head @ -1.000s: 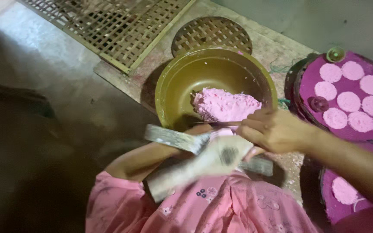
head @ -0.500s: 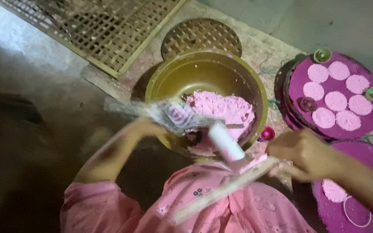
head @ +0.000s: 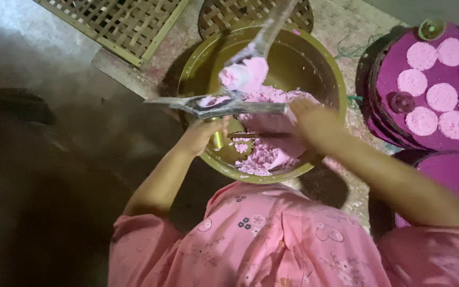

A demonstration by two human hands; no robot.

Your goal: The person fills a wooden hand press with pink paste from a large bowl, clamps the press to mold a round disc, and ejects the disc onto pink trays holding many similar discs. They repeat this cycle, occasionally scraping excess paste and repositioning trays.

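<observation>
The pink dough [head: 264,127] lay heaped in the brass-coloured bowl [head: 325,69], toward its 5 o'clock side. The left hand [head: 204,133] was curled shut around the handle of a flat metal scraper [head: 213,105] lying across the bowl's 9 o'clock rim. The right hand [head: 314,125] reached in from 3 o'clock, resting on the dough, its fingers blurred, so their spread could not be told. At 2 o'clock sat a purple tray [head: 389,79] bearing pink discs [head: 422,121].
</observation>
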